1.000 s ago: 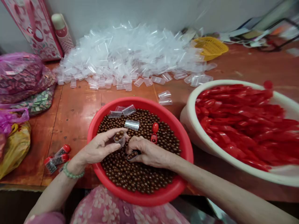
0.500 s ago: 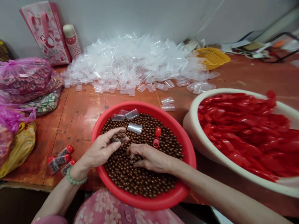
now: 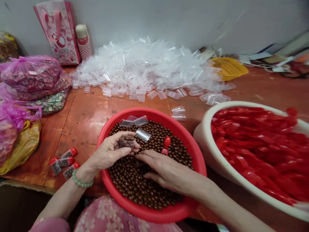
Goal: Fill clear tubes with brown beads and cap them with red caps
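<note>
Left hand (image 3: 109,151) pinches clear container (image 3: 126,143), brown balls (image 3: 126,139) inside, above red basin (image 3: 145,215). Right hand (image 3: 166,170) low inside basin, grip hidden, cannot tell. White tub (image 3: 201,133) right of basin; capped containers (image 3: 65,161) left.

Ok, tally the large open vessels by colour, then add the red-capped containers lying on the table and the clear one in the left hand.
Red basin: 1
Cream tub: 1
Yellow basket: 1
Red-capped containers in view: 4
Clear container in the left hand: 1
Total: 8
</note>
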A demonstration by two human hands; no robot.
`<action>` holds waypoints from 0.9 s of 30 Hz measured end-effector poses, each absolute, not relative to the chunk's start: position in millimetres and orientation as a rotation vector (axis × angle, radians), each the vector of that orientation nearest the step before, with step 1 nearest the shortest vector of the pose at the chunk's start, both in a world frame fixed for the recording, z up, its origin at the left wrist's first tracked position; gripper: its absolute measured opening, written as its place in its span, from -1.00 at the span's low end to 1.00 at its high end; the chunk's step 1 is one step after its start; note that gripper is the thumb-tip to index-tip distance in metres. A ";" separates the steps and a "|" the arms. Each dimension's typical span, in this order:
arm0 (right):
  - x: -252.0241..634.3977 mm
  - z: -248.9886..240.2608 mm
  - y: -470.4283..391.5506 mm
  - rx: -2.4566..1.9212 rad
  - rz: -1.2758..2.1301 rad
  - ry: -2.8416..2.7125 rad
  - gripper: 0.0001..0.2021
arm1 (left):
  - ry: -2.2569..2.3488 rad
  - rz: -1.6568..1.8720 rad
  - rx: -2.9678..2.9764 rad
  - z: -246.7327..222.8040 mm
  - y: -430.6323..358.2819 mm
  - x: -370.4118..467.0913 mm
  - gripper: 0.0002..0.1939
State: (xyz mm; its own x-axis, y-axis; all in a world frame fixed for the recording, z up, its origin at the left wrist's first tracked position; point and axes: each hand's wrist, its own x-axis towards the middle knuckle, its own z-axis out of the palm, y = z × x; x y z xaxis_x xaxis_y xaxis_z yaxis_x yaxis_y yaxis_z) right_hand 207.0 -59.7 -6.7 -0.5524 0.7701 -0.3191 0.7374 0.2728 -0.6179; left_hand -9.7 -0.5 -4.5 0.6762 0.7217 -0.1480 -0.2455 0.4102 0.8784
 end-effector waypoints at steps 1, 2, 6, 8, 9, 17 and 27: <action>210.8 0.0 -59.2 -1.495 1.143 -2.479 -0.53 | 0.564 0.656 0.973 -3.8 0.0 -10.4 -0.61; 214.2 6.3 -58.1 -1.517 1.134 -2.478 -0.53 | 0.555 0.660 0.982 -2.9 0.6 -11.0 -0.61; 218.6 20.1 -51.8 -1.491 1.166 -2.491 -0.63 | 0.488 0.692 0.973 -1.7 2.7 -12.1 -0.57; 214.1 18.3 -49.8 -1.466 1.191 -2.518 -0.67 | 0.453 0.701 0.925 -3.7 4.1 -12.1 -0.52; 211.0 15.7 -49.5 -1.465 1.191 -2.525 -0.67 | 0.443 0.699 0.894 -5.1 4.9 -12.3 -0.49; 204.9 4.0 -51.2 -1.425 1.122 -2.527 -0.82 | 0.460 0.634 0.802 -8.6 9.4 -18.3 -0.48; 192.4 48.7 -10.9 -1.107 0.950 -2.250 -0.81 | 0.481 0.514 1.123 -9.2 8.8 -14.6 -0.59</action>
State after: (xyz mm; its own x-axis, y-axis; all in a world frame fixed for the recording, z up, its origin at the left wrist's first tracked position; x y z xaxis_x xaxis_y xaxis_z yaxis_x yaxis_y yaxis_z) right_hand 192.4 -10.9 48.7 -0.5726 0.8143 0.0950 0.4996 0.4385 -0.7471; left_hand -14.6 8.8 -9.2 0.7867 0.6087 -0.1031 -0.1434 0.3426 0.9285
